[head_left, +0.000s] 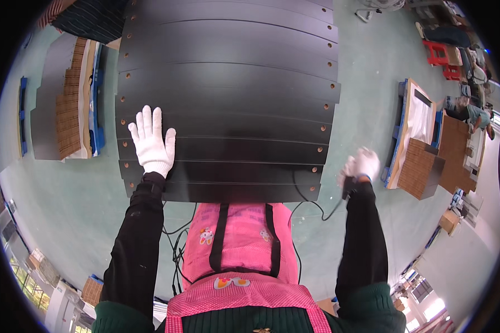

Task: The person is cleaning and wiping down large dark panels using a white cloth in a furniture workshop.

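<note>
My left hand [149,143], in a white knit glove, lies flat with fingers spread near the left edge of a stack of long dark panels [228,100]. The panels overlap in steps and have small round holes along both ends. To the right of the stack, apart from it, my right hand [363,164] is raised in a white glove. Motion blurs it, but its fingers look curled; what they hold, if anything, is hidden. A small black piece [348,187] sits by its wrist, and a thin black cable [321,212] runs from there toward the stack.
At the left, dark and brown striped boards [69,105] stand on a blue pallet [98,125]. Another loaded pallet [397,139] is at the right. Red stools [436,53] and people are farther off. Black cables [178,252] hang beside my pink apron [241,238].
</note>
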Available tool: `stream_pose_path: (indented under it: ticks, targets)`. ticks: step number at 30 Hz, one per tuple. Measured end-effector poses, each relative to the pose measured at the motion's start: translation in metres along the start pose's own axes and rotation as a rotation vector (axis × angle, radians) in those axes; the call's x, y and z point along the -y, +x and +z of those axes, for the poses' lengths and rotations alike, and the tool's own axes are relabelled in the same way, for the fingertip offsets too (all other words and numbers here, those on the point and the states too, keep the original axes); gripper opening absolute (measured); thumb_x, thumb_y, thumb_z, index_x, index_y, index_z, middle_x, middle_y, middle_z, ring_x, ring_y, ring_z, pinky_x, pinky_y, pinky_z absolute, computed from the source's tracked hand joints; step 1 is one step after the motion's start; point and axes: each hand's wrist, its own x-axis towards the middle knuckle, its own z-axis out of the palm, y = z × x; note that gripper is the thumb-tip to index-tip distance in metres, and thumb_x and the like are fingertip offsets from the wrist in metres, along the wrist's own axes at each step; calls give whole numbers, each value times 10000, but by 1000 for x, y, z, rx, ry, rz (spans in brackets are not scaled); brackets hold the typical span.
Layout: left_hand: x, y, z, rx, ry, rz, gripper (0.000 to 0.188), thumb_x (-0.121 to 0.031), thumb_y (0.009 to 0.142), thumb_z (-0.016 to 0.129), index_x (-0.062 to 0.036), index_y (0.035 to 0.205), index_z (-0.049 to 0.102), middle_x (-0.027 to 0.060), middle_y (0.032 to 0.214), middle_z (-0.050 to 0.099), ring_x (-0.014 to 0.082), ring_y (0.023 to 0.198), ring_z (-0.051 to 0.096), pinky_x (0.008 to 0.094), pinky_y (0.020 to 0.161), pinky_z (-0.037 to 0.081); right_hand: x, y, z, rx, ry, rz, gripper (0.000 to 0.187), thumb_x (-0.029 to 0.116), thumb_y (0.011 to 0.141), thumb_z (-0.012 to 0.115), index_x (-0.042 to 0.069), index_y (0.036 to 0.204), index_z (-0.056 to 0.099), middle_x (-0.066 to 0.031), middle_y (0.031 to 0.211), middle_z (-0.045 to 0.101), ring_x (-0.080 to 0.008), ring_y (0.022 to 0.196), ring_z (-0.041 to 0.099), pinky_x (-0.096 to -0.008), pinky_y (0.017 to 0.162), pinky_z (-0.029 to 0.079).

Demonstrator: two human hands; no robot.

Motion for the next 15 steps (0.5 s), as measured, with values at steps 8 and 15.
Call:
stream_pose_path:
  ticks: [8, 15]
  targets:
    - [39, -34, -15, 19, 169, -45, 694, -365, 1017, 582, -121, 1633, 376, 166, 1707, 330, 392, 1575, 286, 559, 1299, 150, 304, -221, 90, 20, -97, -1071, 100, 197, 872, 655, 114, 927, 652, -93, 873, 604, -327, 780, 602, -459, 647, 497]
    - [41, -33, -13, 10, 162, -25, 659, -372, 1043, 517, -139, 1641, 368, 155, 1714, 318, 377, 1574, 290, 546, 1300, 148, 297, -296, 147, 285, 117, -1170, 362, 242, 877, 629, 130, 1218, 676, -89, 1289, 619, -266, 1190, 611, -407, 976, 506]
